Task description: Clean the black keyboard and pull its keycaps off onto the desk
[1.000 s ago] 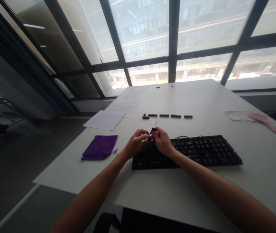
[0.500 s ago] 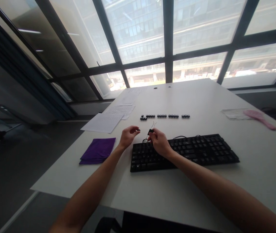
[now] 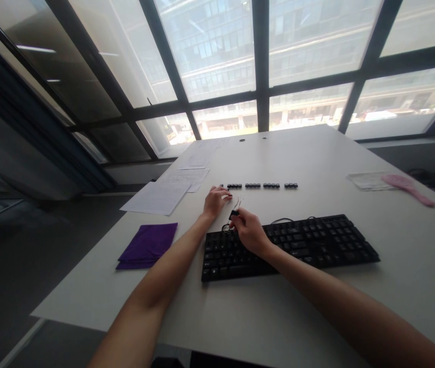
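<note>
My left hand reaches to the left end of a row of black keycaps, its fingers pinched low over the table. They close on a small black keycap, now largely hidden by the fingertips. Nearer to me, my right hand grips a keycap puller with a dark handle and thin wire prongs pointing up and away. This hand is above the left part of a black keyboard, covering some of its keys.
Folded purple cloth lies left of the keyboard, with paper sheets behind it. At the right are a pink hairbrush-shaped object and a pale flat packet. A keyboard cable curls behind the keyboard. Windows stand beyond the table.
My left hand has moved forward and right, from beside the puller to the keycap row, now covering its left end. My right hand keeps its hold on the puller. The view has shifted slightly.
</note>
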The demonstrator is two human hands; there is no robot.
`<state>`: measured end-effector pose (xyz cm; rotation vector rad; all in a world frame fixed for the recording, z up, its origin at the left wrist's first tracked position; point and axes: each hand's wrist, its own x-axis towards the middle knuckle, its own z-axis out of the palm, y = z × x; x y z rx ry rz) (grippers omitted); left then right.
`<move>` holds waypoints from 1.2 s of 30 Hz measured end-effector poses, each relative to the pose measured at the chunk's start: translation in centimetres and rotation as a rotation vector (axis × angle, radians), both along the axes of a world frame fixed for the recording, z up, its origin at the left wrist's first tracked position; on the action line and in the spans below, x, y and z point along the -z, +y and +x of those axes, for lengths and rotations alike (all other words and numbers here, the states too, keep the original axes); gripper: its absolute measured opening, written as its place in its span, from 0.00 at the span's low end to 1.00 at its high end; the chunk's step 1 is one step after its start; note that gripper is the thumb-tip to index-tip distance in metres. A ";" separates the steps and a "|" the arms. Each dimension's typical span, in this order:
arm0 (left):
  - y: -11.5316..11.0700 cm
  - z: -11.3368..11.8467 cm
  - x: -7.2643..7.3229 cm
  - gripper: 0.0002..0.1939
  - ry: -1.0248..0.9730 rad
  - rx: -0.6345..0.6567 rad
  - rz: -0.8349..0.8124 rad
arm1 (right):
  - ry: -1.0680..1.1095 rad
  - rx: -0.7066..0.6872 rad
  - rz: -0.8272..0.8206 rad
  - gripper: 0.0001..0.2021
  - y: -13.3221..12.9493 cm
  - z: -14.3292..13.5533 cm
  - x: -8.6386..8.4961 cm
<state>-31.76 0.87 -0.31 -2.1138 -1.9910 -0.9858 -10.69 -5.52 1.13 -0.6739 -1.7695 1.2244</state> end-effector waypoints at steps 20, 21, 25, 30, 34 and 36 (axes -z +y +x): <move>3.0 -0.3 0.5 0.04 0.101 -0.087 0.071 | -0.019 -0.058 -0.041 0.09 0.0 -0.1 0.1; 3.0 -0.3 0.5 0.04 0.102 -0.092 0.069 | -0.017 -0.060 -0.045 0.08 0.0 -0.1 0.1; 3.0 -0.3 0.5 0.05 0.104 -0.100 0.073 | -0.013 -0.063 -0.049 0.08 -0.1 -0.1 0.0; 3.0 -0.5 0.7 0.05 0.078 -0.090 0.086 | 0.007 -0.059 -0.061 0.08 -0.1 -0.1 0.1; 2.5 -0.7 0.6 0.09 0.022 -0.099 0.121 | 0.091 0.023 -0.074 0.10 0.2 0.1 0.1; 1.9 -0.8 0.3 0.09 -0.021 -0.089 0.140 | 0.125 0.064 -0.085 0.11 0.3 0.2 0.0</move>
